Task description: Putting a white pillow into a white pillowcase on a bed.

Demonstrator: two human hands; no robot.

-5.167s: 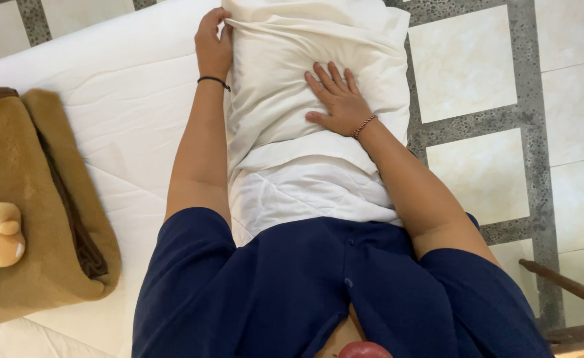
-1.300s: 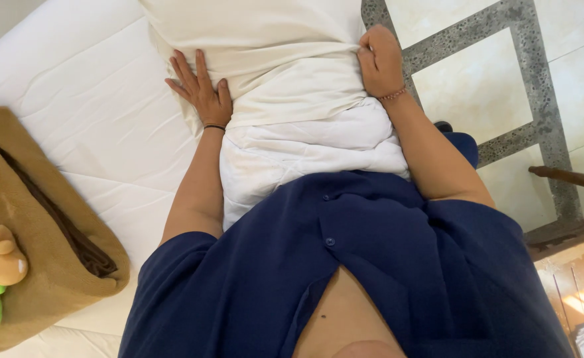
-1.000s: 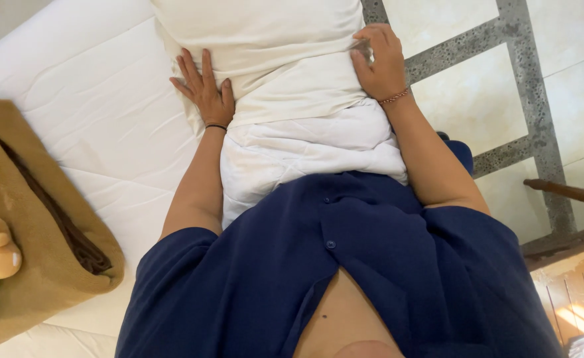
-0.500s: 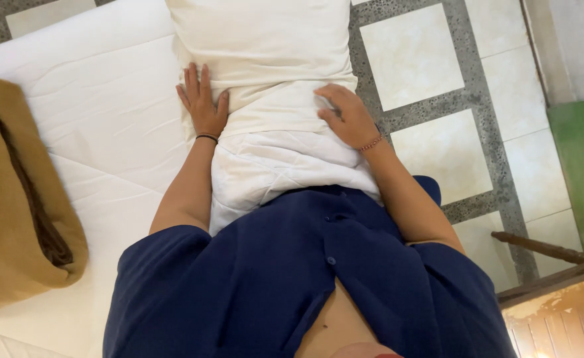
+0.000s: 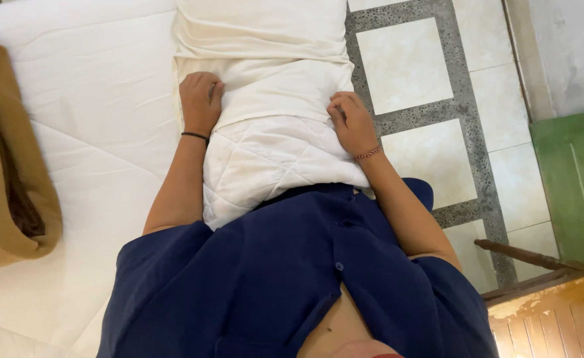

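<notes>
Left hand (image 5: 200, 99) and right hand (image 5: 351, 122), fingers curled, each pinched the open edge of a cream pillowcase (image 5: 265, 73) at opposite sides. Between the hands and toward the body, a white quilted pillow (image 5: 272, 166) protruded from the case, its near end against the navy shirt (image 5: 292, 285). Beneath lay a white mattress (image 5: 93, 132); well left of the grip, a folded tan blanket (image 5: 10, 166); right, tiled floor (image 5: 424, 66).
</notes>
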